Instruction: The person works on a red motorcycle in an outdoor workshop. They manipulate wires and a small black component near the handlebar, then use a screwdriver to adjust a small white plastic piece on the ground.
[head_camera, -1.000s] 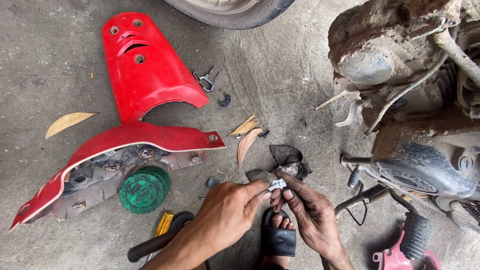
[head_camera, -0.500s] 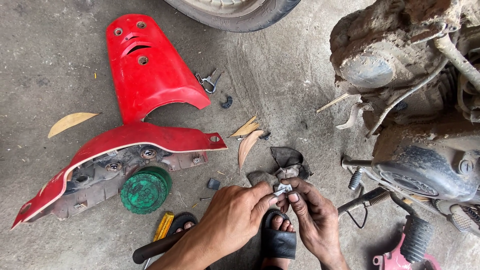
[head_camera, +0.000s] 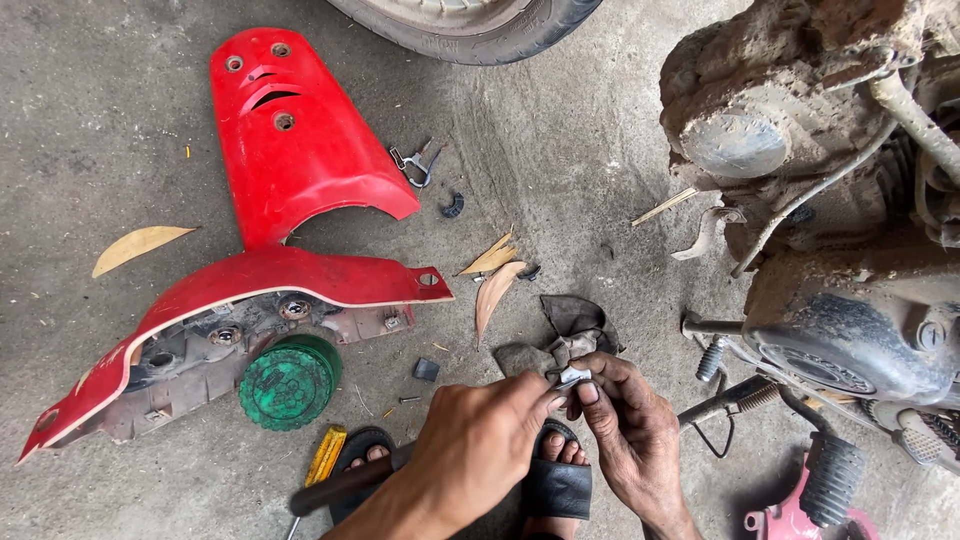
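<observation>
Head view: fingers of left hand (head_camera: 480, 440) and right hand (head_camera: 630, 430) pinch small metal part (head_camera: 573, 377).

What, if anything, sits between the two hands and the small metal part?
Nothing visible. The left hand and right hand both pinch the small metal part directly at their fingertips, above the dark rag on the floor.

The floor (head_camera: 600, 180) was bare grey concrete, stained and gritty, under flat daylight. Dry leaves (head_camera: 140, 245) lay scattered on it. A tyre (head_camera: 470, 20) edged the top, and a mud-caked engine (head_camera: 820, 200) filled the right side.
</observation>
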